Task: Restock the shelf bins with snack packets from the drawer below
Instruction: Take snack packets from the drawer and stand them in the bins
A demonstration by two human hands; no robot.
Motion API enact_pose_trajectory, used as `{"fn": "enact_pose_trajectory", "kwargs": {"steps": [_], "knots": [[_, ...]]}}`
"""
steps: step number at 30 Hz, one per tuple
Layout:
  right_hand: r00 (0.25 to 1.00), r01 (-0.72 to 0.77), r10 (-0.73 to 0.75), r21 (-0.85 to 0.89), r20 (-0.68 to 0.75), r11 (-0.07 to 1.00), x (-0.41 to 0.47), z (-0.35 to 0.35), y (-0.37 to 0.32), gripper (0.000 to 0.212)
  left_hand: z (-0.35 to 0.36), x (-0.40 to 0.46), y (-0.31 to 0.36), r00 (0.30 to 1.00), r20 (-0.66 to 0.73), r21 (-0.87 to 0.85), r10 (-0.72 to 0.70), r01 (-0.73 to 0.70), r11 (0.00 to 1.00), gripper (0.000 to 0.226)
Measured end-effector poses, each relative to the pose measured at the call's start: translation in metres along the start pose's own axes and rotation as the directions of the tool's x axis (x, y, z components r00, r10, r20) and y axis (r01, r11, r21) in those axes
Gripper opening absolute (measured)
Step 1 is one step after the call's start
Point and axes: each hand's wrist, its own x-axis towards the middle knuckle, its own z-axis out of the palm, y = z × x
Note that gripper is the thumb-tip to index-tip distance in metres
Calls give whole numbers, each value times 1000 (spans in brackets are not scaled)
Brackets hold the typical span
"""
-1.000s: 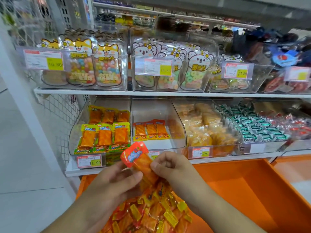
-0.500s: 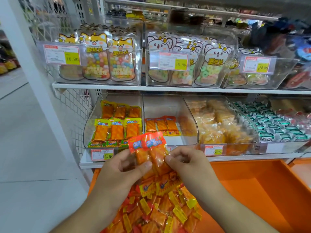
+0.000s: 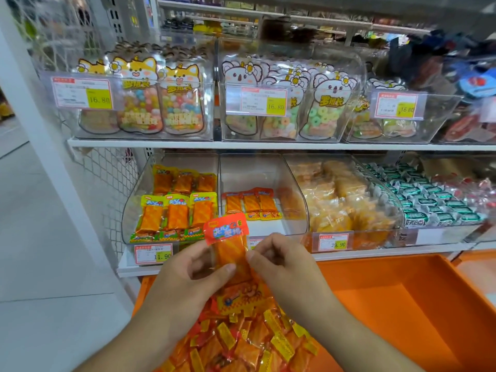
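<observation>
Both hands, left [image 3: 188,275] and right [image 3: 281,261], now pinch the red-topped packets [image 3: 228,245] squared into one neat upright stack over the drawer [image 3: 402,304], no longer fanned. Looks ready for the half-empty bin [image 3: 292,210] above.

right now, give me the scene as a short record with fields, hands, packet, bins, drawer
left hand: thumb and fingers pinch the packet's left edge
right hand: pinches its right edge
red-topped packet: upright, above the drawer
middle bin: three red-topped packets, mostly bare
left bin: yellow-topped packets in rows
orange drawer: open, loose packets heaped at its left
</observation>
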Motion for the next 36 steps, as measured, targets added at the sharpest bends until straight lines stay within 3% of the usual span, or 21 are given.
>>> {"fn": "enact_pose_trajectory", "kwargs": {"steps": [2, 5, 8, 11, 15, 20, 23, 26, 29, 36], "knots": [[998, 58, -61, -93, -21, 994, 13, -17, 1, 8, 2, 10, 4, 1000, -16, 43, 9, -8, 999, 29], [979, 173, -203, -443, -21, 880, 42, -52, 14, 38, 11, 33, 14, 1000, -23, 59, 7, -6, 998, 24], [980, 175, -194, -586, 30, 791, 67, -75, 30, 62, 33, 75, 27, 999, -34, 79, -7, 9, 997, 22], [986, 164, -153, -595, 69, 787, 81, -84, 47, 74, 60, 134, 31, 996, -91, 160, -5, 20, 987, 27], [981, 171, -193, -547, 18, 820, 89, -85, 62, 67, 94, 206, 16, 992, -106, 265, -68, 94, 960, 30], [976, 170, -217, -511, -33, 843, 94, -85, 66, 52, 121, 241, -20, 979, -44, 462, -197, 194, 866, 15], [972, 179, -230, -510, -39, 842, 97, -87, 68, 53, 127, 248, -34, 942, 37, 528, -334, 265, 807, 35], [971, 176, -233, -507, -51, 844, 97, -87, 69, 53, 125, 257, -40, 943, 96, 646, -319, 185, 741, 43], [971, 182, -236, -511, -44, 840, 97, -87, 69, 52, 123, 250, -32, 936, 163, 700, -312, 113, 705, 34], [974, 173, -222, -503, -39, 847, 93, -87, 68, 54, 112, 247, -38, 953, 156, 763, -261, 52, 644, 44]]}}
